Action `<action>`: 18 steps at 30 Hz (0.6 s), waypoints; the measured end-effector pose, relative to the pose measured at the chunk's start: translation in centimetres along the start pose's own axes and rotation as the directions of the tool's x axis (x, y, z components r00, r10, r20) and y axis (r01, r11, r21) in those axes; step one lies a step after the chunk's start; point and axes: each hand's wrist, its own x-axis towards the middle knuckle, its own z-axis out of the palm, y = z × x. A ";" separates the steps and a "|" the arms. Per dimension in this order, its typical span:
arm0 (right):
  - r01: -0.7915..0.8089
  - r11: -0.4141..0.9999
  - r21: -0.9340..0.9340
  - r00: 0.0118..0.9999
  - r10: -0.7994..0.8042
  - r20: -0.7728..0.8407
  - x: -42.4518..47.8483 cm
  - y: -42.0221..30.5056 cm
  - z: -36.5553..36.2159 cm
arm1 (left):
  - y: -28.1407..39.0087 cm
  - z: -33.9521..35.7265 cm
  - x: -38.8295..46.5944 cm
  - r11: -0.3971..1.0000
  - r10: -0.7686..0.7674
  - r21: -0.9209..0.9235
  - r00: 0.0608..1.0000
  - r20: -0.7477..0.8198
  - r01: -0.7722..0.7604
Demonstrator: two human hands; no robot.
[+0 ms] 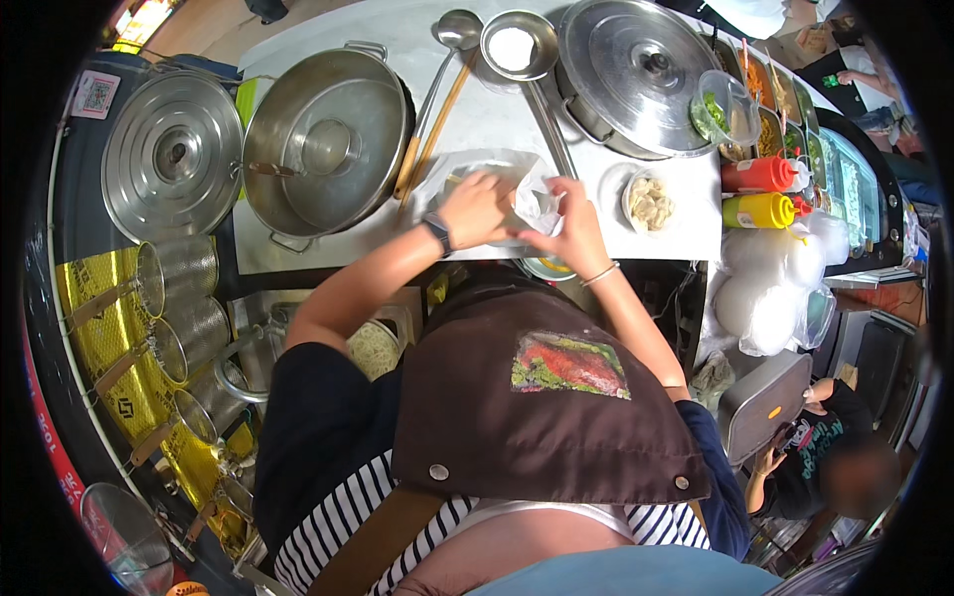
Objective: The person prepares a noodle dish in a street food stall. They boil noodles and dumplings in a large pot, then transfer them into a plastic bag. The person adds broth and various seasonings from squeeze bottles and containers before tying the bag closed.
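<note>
A thin whitish plastic bag (538,200) lies bunched at the front of the white counter, below my two hands. The thumb and fingers of my right hand (577,232) grip the bag's gathered edge. Across the bag's left part rests my left hand (477,210), back side up; its fingertips are partly hidden, so its hold is unclear. To the right stands a small bowl of dumplings (650,201). Beyond my hands lie a steel ladle (459,31), a pair of wooden chopsticks (447,119) and a second ladle (519,46) holding something white.
At left is a wide steel pot (335,197) with a small strainer in it, beside a lid (175,155). A lidded pot (633,71) stands at right, near squeeze bottles (759,175). Strainer baskets (186,279) hang left. A person (812,439) holds a large grey container (764,406).
</note>
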 end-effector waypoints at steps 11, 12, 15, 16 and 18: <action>-0.343 0.683 0.645 0.927 0.355 0.116 4.0 -2.4 0.0 | -4.0 -15.2 -2.7 0.967 0.254 -0.032 0.959 0.129 -0.252; -0.350 0.695 0.628 0.930 0.341 0.141 4.2 -2.7 -0.4 | -4.0 -14.6 -2.0 0.951 0.310 -0.024 0.947 0.078 -0.309; -0.389 0.724 0.570 0.920 0.338 0.199 5.2 -3.1 -0.8 | -4.5 -14.0 -0.5 0.932 0.332 0.146 0.943 0.019 -0.331; -0.366 0.813 0.453 0.930 0.329 0.161 5.3 -2.9 -0.6 | -5.4 -13.1 -0.1 0.932 0.300 0.207 0.954 0.026 -0.298; -0.138 0.986 0.090 0.989 0.142 -0.042 5.8 -3.5 -1.0 | -6.4 -13.0 0.4 0.987 0.127 0.077 0.981 0.145 -0.139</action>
